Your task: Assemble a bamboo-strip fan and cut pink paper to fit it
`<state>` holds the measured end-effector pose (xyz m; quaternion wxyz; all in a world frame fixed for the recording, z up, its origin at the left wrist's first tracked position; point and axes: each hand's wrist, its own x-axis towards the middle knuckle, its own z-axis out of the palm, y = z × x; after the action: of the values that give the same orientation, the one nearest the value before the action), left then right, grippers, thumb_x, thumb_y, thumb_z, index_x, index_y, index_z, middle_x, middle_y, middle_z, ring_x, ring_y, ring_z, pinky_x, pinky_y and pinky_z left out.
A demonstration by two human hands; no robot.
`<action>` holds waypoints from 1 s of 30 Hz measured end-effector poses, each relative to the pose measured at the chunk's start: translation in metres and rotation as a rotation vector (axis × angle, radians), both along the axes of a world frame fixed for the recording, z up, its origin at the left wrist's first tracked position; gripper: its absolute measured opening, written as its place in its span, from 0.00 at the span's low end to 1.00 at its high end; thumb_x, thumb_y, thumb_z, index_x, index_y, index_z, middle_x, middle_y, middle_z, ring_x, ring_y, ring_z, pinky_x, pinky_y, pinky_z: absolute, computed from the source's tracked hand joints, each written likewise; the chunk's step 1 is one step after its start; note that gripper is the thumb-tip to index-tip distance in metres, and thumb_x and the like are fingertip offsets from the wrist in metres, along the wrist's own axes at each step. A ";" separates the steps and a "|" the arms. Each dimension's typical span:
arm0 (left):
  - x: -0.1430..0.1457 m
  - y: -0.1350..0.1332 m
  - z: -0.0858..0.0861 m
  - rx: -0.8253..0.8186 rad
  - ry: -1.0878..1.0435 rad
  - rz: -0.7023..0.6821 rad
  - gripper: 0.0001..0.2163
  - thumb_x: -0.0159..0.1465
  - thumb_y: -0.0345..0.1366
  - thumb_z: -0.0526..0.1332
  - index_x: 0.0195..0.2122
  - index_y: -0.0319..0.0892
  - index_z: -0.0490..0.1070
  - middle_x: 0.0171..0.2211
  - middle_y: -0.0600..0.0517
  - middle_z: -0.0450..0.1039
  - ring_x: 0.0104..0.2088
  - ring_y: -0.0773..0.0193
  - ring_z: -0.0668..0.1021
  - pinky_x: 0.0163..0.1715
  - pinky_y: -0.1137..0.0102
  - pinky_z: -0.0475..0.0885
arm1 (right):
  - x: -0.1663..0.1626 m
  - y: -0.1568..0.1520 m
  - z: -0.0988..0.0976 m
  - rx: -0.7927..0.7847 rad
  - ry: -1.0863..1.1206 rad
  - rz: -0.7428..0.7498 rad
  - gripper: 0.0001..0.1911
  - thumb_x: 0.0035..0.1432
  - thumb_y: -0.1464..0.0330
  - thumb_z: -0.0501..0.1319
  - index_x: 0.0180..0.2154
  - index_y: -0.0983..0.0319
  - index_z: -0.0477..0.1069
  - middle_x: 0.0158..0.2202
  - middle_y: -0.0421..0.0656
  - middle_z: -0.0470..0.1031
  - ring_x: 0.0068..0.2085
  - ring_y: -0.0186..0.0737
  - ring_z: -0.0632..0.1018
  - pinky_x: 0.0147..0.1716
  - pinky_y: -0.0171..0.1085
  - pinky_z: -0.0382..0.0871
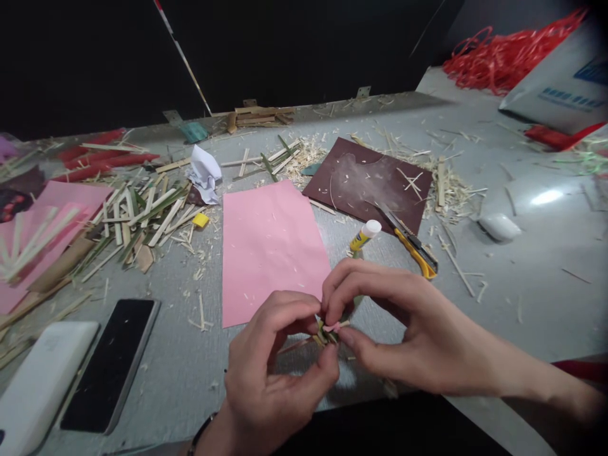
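- The left hand and the right hand meet at the near edge of the table, just in front of the person.
- Between them sits a small bundle of strips, green and straw-coloured, with a sliver of pink across it.
- Left thumb and forefinger are closed narrowly on the bundle's near side. The right fingertips pinch its far side and the pink sliver. Neither hand is spread.
- Judging by its size, the work looks early: only a few strips seem to be joined, and the piece is mostly hidden by the fingers, so its shape cannot be told.
- Much looks unused. The pink sheet just beyond the hands appears whole, and a loose pile of strips lies well to the left.
- Counted near the hands: one glue stick, lying capped; one yellow box cutter beside it; one brown mat under the cutter's tip.
- Pink paper: two lots, the middle sheet and a second pink sheet at the far left, partly covered by strips.
- Also one dark phone, one white slab beside it, and one crumpled white paper.
- Shavings are scattered all over, too many to count.
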<state>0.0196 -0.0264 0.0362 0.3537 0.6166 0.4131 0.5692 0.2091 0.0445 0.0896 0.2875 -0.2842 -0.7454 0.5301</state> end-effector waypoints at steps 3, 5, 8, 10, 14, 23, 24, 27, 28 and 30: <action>0.000 0.001 0.000 0.006 0.012 0.004 0.22 0.59 0.17 0.66 0.52 0.45 0.73 0.44 0.50 0.76 0.44 0.60 0.81 0.41 0.66 0.80 | -0.003 0.002 -0.003 -0.004 0.014 0.000 0.15 0.56 0.83 0.64 0.40 0.59 0.75 0.40 0.39 0.77 0.40 0.36 0.79 0.41 0.37 0.75; -0.001 0.002 0.001 0.036 0.037 0.013 0.20 0.60 0.16 0.66 0.49 0.44 0.74 0.43 0.51 0.76 0.44 0.59 0.81 0.43 0.64 0.81 | -0.004 0.002 -0.005 0.003 0.017 0.000 0.14 0.56 0.83 0.64 0.40 0.59 0.75 0.40 0.39 0.76 0.39 0.35 0.78 0.41 0.37 0.74; -0.002 0.004 0.001 0.071 0.071 0.014 0.17 0.60 0.16 0.66 0.45 0.42 0.74 0.42 0.51 0.75 0.44 0.60 0.81 0.43 0.63 0.81 | -0.005 0.002 -0.008 0.003 0.041 0.005 0.12 0.58 0.82 0.64 0.40 0.61 0.75 0.40 0.39 0.76 0.40 0.34 0.77 0.41 0.36 0.74; -0.003 0.005 0.000 0.082 0.073 0.015 0.17 0.59 0.16 0.66 0.44 0.42 0.73 0.41 0.51 0.75 0.43 0.60 0.81 0.42 0.64 0.81 | -0.005 0.002 -0.009 0.007 0.066 0.009 0.11 0.59 0.81 0.65 0.40 0.62 0.76 0.41 0.40 0.76 0.41 0.33 0.78 0.42 0.35 0.74; -0.003 0.005 -0.001 0.066 0.062 0.032 0.17 0.60 0.15 0.66 0.45 0.41 0.74 0.42 0.50 0.75 0.44 0.59 0.81 0.42 0.64 0.81 | -0.004 0.003 -0.010 0.015 0.081 0.001 0.09 0.63 0.80 0.66 0.42 0.63 0.78 0.42 0.41 0.76 0.43 0.33 0.79 0.44 0.33 0.74; -0.006 0.005 0.000 0.065 0.036 0.043 0.19 0.61 0.15 0.65 0.49 0.41 0.74 0.43 0.50 0.75 0.46 0.60 0.81 0.44 0.66 0.80 | -0.005 -0.008 -0.022 0.039 0.188 -0.113 0.11 0.63 0.81 0.68 0.45 0.63 0.77 0.46 0.44 0.78 0.48 0.35 0.80 0.50 0.34 0.76; -0.006 0.005 0.001 0.072 0.051 0.044 0.18 0.61 0.15 0.66 0.48 0.41 0.75 0.43 0.50 0.75 0.46 0.60 0.81 0.44 0.66 0.80 | -0.006 -0.010 -0.022 0.038 0.192 -0.125 0.10 0.64 0.81 0.68 0.44 0.63 0.77 0.45 0.44 0.78 0.47 0.35 0.80 0.49 0.34 0.76; -0.006 0.007 0.002 0.098 0.090 0.044 0.17 0.62 0.15 0.66 0.48 0.41 0.76 0.43 0.51 0.75 0.46 0.61 0.81 0.44 0.65 0.80 | -0.009 -0.012 -0.020 0.041 0.196 -0.170 0.07 0.64 0.80 0.67 0.42 0.64 0.78 0.43 0.44 0.78 0.45 0.35 0.81 0.46 0.34 0.76; -0.006 0.007 0.002 0.110 0.101 0.043 0.17 0.62 0.15 0.66 0.48 0.41 0.76 0.43 0.51 0.75 0.46 0.61 0.81 0.45 0.65 0.79 | -0.010 -0.013 -0.019 0.043 0.197 -0.189 0.06 0.64 0.79 0.67 0.41 0.64 0.78 0.42 0.44 0.77 0.44 0.35 0.81 0.46 0.34 0.76; -0.007 0.008 0.002 0.140 0.126 0.036 0.18 0.62 0.15 0.66 0.49 0.40 0.76 0.43 0.51 0.75 0.46 0.62 0.81 0.45 0.65 0.79 | -0.013 -0.016 -0.018 0.043 0.200 -0.230 0.05 0.65 0.78 0.67 0.40 0.64 0.78 0.42 0.44 0.77 0.43 0.34 0.81 0.45 0.34 0.76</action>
<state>0.0124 -0.0188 0.0387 0.2726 0.6669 0.4049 0.5631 0.1964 0.0288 0.0711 0.4252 -0.3075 -0.6865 0.5033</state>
